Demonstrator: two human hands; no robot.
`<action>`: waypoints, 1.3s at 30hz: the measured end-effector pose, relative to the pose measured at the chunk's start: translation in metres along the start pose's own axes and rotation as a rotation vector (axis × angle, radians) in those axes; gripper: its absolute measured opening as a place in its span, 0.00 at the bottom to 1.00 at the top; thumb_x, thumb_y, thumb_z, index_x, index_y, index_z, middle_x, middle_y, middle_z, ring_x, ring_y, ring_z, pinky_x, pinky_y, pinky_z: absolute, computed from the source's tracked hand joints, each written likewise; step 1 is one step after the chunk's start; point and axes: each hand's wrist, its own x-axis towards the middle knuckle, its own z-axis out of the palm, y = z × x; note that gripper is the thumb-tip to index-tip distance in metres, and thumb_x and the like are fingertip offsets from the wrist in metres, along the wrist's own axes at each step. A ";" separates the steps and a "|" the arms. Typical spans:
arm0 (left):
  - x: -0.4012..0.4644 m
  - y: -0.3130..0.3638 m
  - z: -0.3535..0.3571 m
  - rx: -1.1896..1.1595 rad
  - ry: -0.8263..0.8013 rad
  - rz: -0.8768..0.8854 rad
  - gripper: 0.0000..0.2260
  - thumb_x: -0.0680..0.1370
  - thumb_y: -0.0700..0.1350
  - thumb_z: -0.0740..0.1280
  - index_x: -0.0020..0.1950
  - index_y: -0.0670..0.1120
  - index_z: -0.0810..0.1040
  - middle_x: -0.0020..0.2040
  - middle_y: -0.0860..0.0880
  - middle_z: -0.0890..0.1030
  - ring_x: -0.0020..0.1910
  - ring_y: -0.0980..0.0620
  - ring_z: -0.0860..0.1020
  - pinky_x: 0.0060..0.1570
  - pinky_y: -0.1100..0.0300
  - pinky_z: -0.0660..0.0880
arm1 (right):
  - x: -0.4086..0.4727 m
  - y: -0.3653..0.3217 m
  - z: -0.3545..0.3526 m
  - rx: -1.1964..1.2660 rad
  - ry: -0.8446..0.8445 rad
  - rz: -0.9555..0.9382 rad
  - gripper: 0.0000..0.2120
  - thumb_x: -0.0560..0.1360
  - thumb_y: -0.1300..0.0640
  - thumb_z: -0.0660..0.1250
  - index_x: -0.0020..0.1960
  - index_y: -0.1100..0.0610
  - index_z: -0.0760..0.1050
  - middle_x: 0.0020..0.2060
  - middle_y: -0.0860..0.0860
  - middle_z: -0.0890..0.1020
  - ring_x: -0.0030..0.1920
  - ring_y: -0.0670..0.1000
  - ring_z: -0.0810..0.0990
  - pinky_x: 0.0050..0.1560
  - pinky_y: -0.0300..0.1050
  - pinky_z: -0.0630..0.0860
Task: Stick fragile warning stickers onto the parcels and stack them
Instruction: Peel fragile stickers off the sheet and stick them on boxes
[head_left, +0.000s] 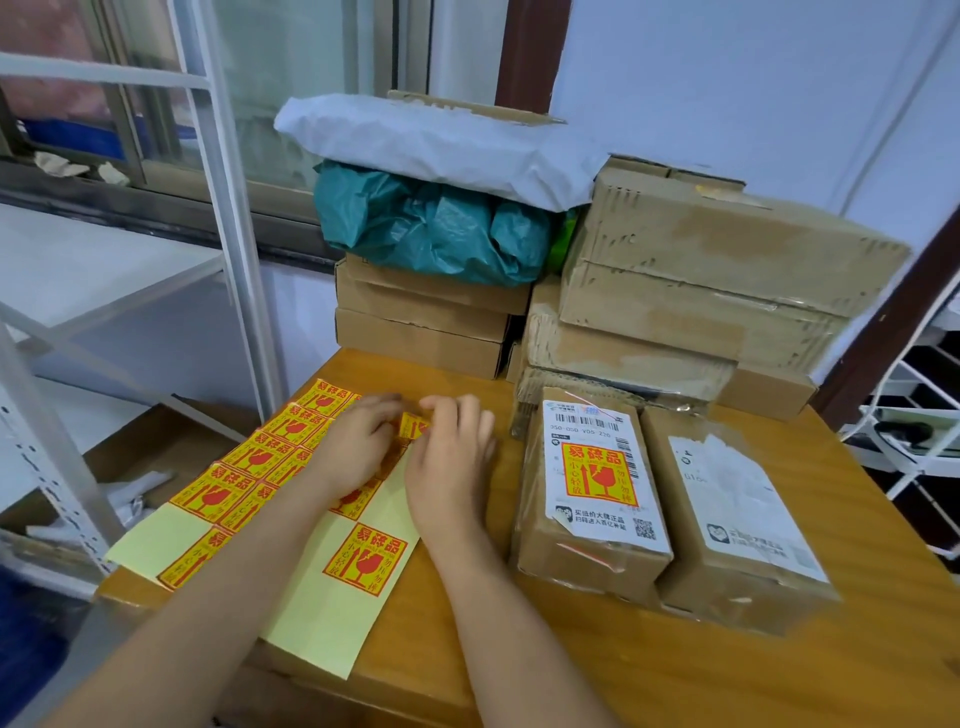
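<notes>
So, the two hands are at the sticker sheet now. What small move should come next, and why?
Probably finish peeling the sticker that both the left hand and right hand pinch off the backing sheet, then carry it to the right parcel. That parcel's label shows no red and yellow sticker, while the left parcel beside it already has one.

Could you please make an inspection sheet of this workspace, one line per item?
Surface: wooden table, partly covered.
Job's things: sticker sheets at left; stickered parcel beside unstickered parcel.
Clutter: box stacks behind, green bag and white bag on top.
Grippers: left hand and right hand pinch a peeling sticker.
Cables: white cable at right edge.
Surroundings: white shelf, window, wire rack.
</notes>
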 end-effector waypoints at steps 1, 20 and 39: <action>-0.001 0.003 -0.003 -0.079 0.074 -0.018 0.15 0.78 0.33 0.56 0.57 0.42 0.80 0.66 0.44 0.74 0.67 0.46 0.68 0.63 0.60 0.62 | -0.002 -0.001 -0.002 0.020 -0.015 0.005 0.18 0.69 0.58 0.51 0.50 0.55 0.76 0.45 0.53 0.76 0.47 0.51 0.66 0.42 0.52 0.73; -0.056 0.089 -0.081 -0.545 0.219 0.182 0.06 0.75 0.35 0.68 0.39 0.43 0.80 0.54 0.49 0.81 0.54 0.51 0.78 0.47 0.62 0.76 | 0.004 -0.053 -0.107 0.314 -0.209 -0.108 0.20 0.75 0.68 0.58 0.66 0.57 0.69 0.59 0.51 0.69 0.60 0.49 0.63 0.63 0.50 0.67; -0.052 0.246 -0.015 -0.727 -0.095 0.076 0.14 0.81 0.48 0.59 0.45 0.50 0.84 0.45 0.51 0.85 0.51 0.51 0.81 0.63 0.45 0.70 | 0.047 0.050 -0.254 0.192 -0.048 0.043 0.01 0.78 0.56 0.64 0.47 0.52 0.74 0.49 0.44 0.71 0.56 0.44 0.64 0.56 0.38 0.62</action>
